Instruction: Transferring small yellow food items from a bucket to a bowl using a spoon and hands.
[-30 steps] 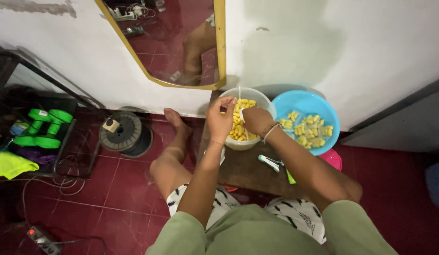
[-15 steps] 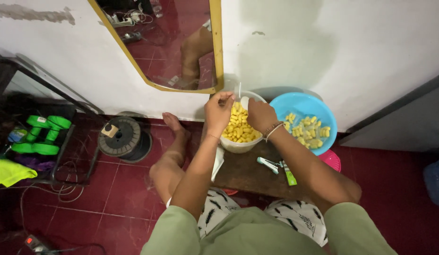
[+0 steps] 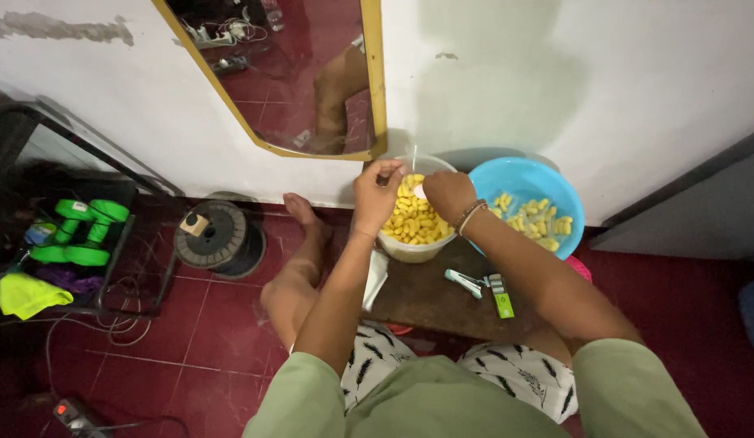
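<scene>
Over a round white bowl (image 3: pixel 415 243) of yellow pieces (image 3: pixel 411 223), 2 hands, left (image 3: pixel 378 195), right (image 3: pixel 447 195), pinching something small

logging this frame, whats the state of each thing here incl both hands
left hand: raised over the white bowl, fingers pinched
right hand: over the bowl, pinching a small white piece
white bowl: upright, full of yellow pieces
blue basin: upright, partly filled with yellow pieces
stapler: lying on the board
green dumbbells: lying in the rack
</scene>
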